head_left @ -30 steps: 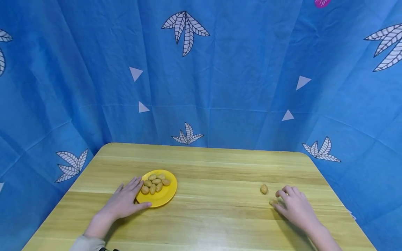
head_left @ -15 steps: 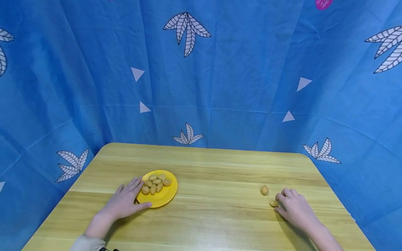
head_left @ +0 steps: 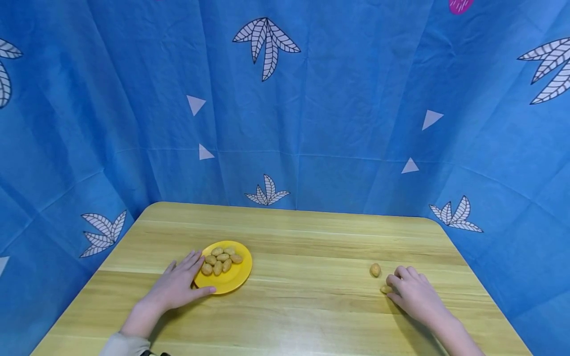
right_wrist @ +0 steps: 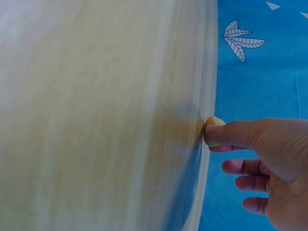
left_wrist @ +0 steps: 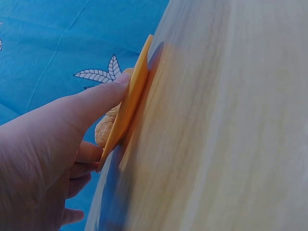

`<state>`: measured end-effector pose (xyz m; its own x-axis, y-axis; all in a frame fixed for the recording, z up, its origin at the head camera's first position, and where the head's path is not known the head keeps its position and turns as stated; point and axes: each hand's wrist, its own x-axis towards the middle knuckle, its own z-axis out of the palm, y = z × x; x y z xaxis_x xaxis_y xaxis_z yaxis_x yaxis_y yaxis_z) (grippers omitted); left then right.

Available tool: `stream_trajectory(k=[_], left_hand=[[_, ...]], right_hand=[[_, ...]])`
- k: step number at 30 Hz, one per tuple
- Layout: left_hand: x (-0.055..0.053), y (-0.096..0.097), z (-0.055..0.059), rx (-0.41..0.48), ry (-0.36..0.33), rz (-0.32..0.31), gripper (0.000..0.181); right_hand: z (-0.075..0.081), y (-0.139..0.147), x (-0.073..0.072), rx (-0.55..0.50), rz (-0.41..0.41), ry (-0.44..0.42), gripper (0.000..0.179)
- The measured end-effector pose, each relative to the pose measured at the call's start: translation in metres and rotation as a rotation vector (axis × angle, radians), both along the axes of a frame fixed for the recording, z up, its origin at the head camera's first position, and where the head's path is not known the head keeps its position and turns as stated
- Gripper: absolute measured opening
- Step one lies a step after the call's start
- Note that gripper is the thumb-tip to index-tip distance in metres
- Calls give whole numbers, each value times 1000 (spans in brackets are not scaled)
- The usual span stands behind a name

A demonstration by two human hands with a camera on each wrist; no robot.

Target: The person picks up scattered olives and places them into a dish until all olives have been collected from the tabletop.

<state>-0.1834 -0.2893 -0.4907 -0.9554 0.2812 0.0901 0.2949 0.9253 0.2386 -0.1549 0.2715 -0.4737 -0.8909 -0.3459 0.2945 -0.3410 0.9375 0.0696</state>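
My left hand (head_left: 175, 286) lies at the left side of a round yellow plate (head_left: 240, 274), fingers fairly straight at its rim and thumb on the near edge. Several tan, wrinkled oval nuts (head_left: 222, 257) are grouped on the plate's left and far part; the left wrist view shows the plate (left_wrist: 132, 98) edge-on with the thumb over its rim. Far to the right, my right hand (head_left: 414, 294) pinches one more tan nut (right_wrist: 211, 130) between thumb and forefinger, at the table surface. The other right fingers are loosely bent. Another nut (head_left: 375, 270) lies just beyond this hand.
The light wooden table (head_left: 294, 316) has rounded far corners. A blue curtain (head_left: 347, 99) with white leaf and triangle prints hangs behind it and along both sides.
My right hand's fingertips have closed in on the nearer nut, shifting slightly left and away from me. The left hand and plate hold their place.
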Motion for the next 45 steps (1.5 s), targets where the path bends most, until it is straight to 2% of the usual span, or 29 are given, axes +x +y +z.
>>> stream_trajectory(k=[8, 16, 29, 40, 45], left_hand=[[2, 1, 4, 0, -3, -5, 99], [4, 3, 6, -5, -1, -8, 98], [3, 2, 4, -1, -5, -5, 98], [2, 3, 4, -2, 3, -8, 98], [3, 3, 5, -2, -10, -4, 98]], right_hand=[[0, -10, -6, -9, 55, 55, 21], [-1, -22, -11, -19, 83, 59, 20], [4, -43, -19, -39, 123, 69, 21], [3, -62, -30, -33, 208, 141, 23], [2, -74, -35, -34, 228, 136, 24]])
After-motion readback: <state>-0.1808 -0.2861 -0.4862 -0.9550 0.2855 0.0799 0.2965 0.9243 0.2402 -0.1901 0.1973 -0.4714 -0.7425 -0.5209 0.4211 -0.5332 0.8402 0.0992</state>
